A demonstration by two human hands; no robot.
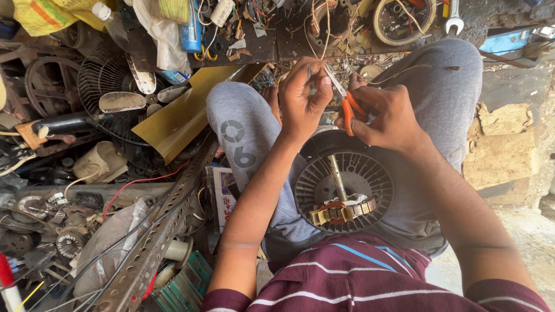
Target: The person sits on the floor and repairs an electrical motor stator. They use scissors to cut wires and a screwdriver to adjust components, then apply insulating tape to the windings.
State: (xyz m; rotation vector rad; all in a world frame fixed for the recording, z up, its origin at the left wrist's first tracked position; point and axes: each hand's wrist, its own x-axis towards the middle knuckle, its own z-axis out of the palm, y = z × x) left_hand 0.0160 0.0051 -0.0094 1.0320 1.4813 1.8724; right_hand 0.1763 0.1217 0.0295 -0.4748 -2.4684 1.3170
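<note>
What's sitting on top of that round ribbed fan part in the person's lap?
On the round ribbed motor housing a metal shaft sticks up, with a copper-wound stator piece lying at its near edge. The left hand and the right hand, holding orange-handled cutters, cover its far rim.

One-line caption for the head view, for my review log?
Seated person's right hand holds orange-handled cutters beside the left hand pinching wire, above a fan motor in the lap.

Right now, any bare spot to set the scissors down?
Bare concrete floor right of the right knee, below the torn cardboard. The yellow sheet by the left knee is mostly bare. Left parts pile and bench are crowded.
</note>
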